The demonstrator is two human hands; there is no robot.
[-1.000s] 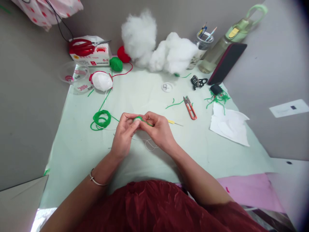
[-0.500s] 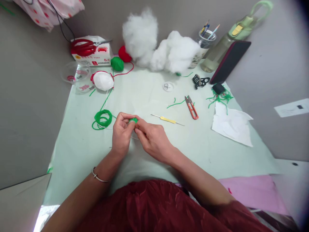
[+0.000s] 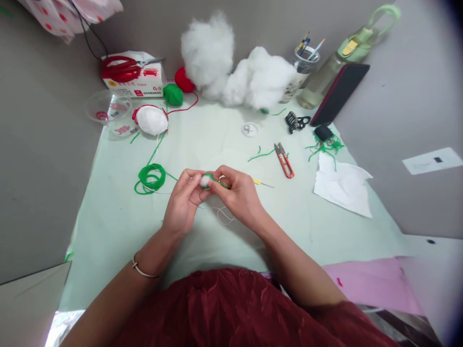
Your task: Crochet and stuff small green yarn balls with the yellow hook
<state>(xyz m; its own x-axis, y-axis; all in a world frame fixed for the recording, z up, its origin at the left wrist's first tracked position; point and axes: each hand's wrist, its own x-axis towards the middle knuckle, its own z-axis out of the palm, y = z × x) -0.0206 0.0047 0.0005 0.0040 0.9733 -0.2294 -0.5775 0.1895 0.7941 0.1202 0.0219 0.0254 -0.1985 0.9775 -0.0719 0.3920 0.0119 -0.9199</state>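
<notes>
Head: red-lettered box [image 3: 134, 86] beyond green-white piece [image 3: 205, 181]

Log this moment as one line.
left hand: holding small green-and-white yarn piece | right hand: pinching its edge | nearby: coiled green yarn, yellow-handled metal tool, orange-handled snips

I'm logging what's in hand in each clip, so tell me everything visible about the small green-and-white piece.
The piece is small, with a fluffy-looking white face showing and green, apparently yarn, along its far edge. The left hand and right hand hold it over the table and hide its full shape. A green strand runs from it toward the right hand.
</notes>
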